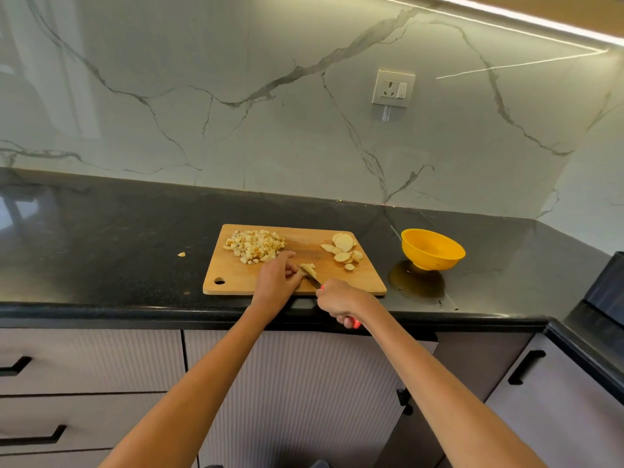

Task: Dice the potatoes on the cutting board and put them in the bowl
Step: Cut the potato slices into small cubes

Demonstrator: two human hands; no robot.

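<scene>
Listing, left to right, with places taken from the two hands:

Stray potato piece [181,254]: lay alone on the black countertop [101,238], well to the left of the left hand, off the board.

Cutting board [236,276]: wooden, lay flat near the counter's front edge, under the left hand; its hanging hole sat at the near left corner.

Diced potatoes [255,246]: a heap of small cubes on the board, just beyond the left hand and slightly to its left.

Left hand [277,278]: fingers were curled down, pinching the potato piece being cut.

Potato piece being cut [309,269]: small pale stack on the board, touching the left fingertips on their right side, between the two hands.

Knife [312,280]: blade ran from the right hand up to the potato piece; red handle end showed below the fist.

Right hand [339,300]: was closed in a fist round the knife handle, at the board's near edge.

Potato slices [344,249]: round slices, loosely overlapped on the board, beyond the right hand.

Bowl [432,248]: yellow, stood on the countertop off the board, beyond and to the right of the right hand; contents could not be made out.
</scene>
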